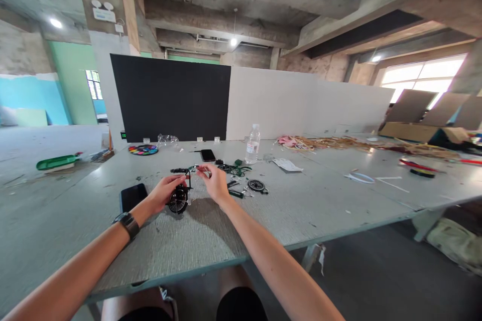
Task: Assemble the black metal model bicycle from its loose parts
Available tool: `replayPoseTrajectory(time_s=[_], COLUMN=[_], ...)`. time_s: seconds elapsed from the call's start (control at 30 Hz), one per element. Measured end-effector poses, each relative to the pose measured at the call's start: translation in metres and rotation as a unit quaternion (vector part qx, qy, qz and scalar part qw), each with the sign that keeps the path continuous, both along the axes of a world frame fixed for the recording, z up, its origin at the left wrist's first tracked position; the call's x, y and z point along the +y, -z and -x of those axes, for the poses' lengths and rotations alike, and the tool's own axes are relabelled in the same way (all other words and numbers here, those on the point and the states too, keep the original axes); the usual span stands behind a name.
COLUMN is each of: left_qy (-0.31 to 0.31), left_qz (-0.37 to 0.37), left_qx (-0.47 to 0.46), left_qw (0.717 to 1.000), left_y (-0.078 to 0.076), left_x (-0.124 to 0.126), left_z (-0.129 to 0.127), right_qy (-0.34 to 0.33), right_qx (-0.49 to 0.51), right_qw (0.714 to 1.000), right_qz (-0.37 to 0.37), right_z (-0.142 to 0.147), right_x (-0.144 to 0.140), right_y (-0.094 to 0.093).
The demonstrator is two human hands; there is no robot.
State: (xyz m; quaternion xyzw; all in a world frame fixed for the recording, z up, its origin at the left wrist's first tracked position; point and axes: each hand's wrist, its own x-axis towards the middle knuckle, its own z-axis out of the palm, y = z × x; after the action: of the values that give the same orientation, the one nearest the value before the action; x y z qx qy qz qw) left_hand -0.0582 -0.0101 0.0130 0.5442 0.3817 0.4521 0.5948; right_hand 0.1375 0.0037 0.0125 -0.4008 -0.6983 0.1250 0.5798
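A small black model with a spoked wheel (178,201), like part of a miniature bicycle, stands upright on the grey table. My left hand (164,193) is closed around its upper left side, steadying it. My right hand (214,181) is at the model's top right, thumb and fingertips pinched on a small thin piece that I cannot make out. Right of my right hand lie a loose spoked wheel (256,185), a dark green rod-like part (236,193) and several tiny metal bits. Behind the hand is a tangle of dark green parts (235,168).
A phone (132,196) lies left of my left wrist, another phone (207,155) farther back. Beyond stand a water bottle (253,144), a paper sheet (287,165) and a colourful round palette (143,150). Wood scraps (339,143) line the back right, before upright panels (274,103).
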Motion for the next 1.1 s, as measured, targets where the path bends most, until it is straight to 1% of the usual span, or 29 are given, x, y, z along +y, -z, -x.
replayPoseTrajectory(time_s=[0.1, 0.27, 0.53, 0.7, 0.87, 1.1], left_qy=[-0.002, 0.013, 0.0, 0.004, 0.001, -0.008], left_qz=[0.026, 0.024, 0.017, 0.01, 0.017, 0.018], left_qx=[-0.02, -0.02, -0.017, -0.015, -0.02, -0.01], left_qw=[0.999, 0.999, 1.0, 1.0, 1.0, 1.0], left_y=[0.001, 0.004, 0.009, 0.01, 0.01, 0.008], left_x=[0.0, 0.005, 0.01, 0.009, 0.008, 0.006], left_z=[0.0, 0.002, 0.003, 0.002, 0.002, 0.001], right_qy=[-0.007, -0.019, -0.023, -0.011, -0.002, 0.006], right_qx=[-0.005, -0.01, 0.02, 0.012, 0.01, -0.001], right_qw=[1.0, 1.0, 0.999, 0.999, 0.999, 1.0], right_qz=[-0.003, 0.011, 0.03, 0.033, 0.041, 0.025], right_z=[0.001, 0.001, 0.0, 0.0, 0.0, 0.0], right_x=[-0.001, -0.005, -0.006, -0.006, -0.005, -0.005], right_y=[-0.001, -0.004, -0.006, -0.007, -0.005, -0.005])
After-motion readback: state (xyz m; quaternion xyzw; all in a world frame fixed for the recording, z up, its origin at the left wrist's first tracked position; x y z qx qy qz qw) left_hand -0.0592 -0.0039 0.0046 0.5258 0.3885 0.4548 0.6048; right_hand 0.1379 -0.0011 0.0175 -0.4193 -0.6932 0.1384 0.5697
